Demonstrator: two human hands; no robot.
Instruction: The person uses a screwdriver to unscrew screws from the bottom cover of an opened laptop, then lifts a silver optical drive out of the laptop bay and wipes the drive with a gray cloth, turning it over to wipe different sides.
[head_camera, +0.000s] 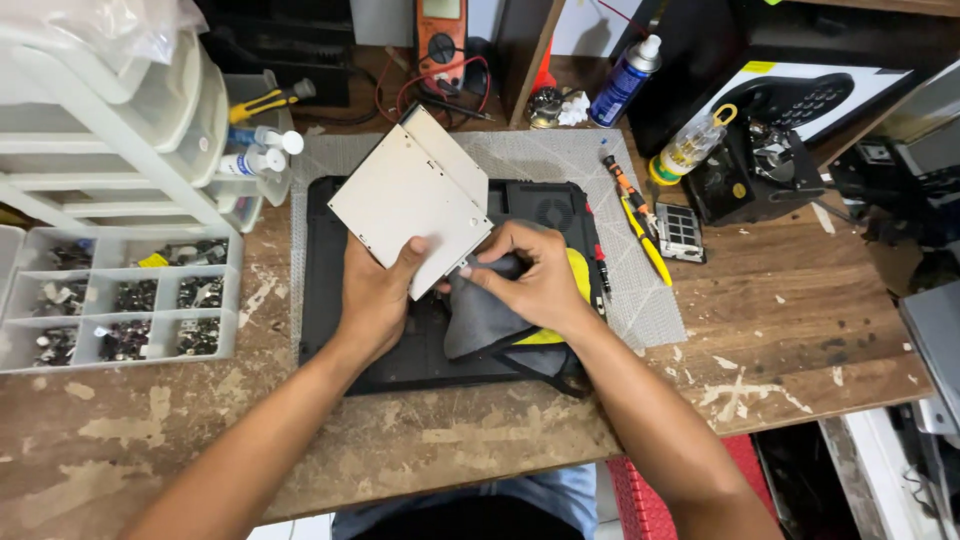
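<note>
My left hand (375, 295) grips the near edge of a flat silver optical drive (410, 195), holding it tilted above a black laptop (330, 300) that lies upside down on a grey mesh mat (640, 300). My right hand (540, 275) pinches a grey cloth (480, 320) with yellow trim against the drive's near right corner. The cloth drapes down onto the laptop.
A clear compartment box of small screws (120, 300) sits at left under white plastic drawers (110, 120). Screwdrivers (640, 225), a small keypad part (683, 232), a spray can (625, 80), a bottle (690, 145) and a multimeter (442, 30) lie around the mat's far and right sides.
</note>
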